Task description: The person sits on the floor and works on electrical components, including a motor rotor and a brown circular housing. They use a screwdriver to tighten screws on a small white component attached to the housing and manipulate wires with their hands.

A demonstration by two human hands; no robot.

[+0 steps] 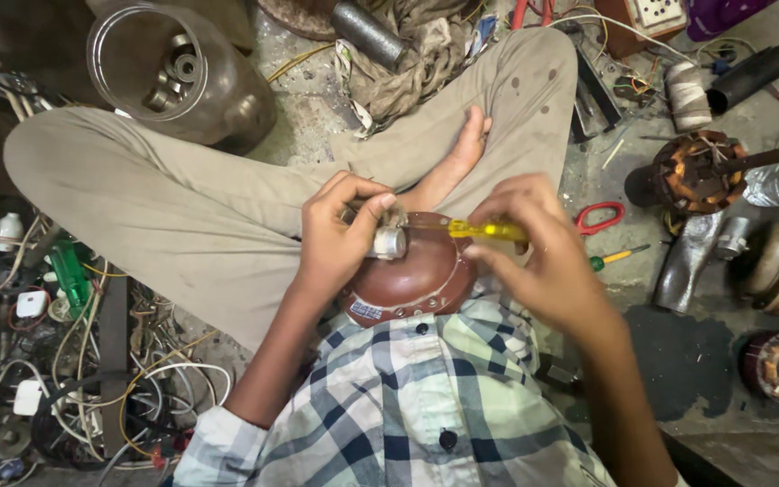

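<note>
A round brown motor housing (416, 275) rests in my lap between my crossed legs. My left hand (340, 230) pinches a small silver cylindrical part (390, 243) on top of the housing, with a bit of rag or fibre by the fingers. My right hand (543, 248) grips a screwdriver with a yellow see-through handle (489, 231); its thin shaft points left toward the silver part. Whether the tip touches the part is hidden by my fingers.
Red-handled scissors (599, 216) and a green-and-yellow screwdriver (617, 258) lie right of my knee. Wound motor cores (696, 171) and metal parts crowd the right. A plastic jar (173, 68) holding bearings lies upper left. Tangled wires and plugs (65, 361) fill the left floor.
</note>
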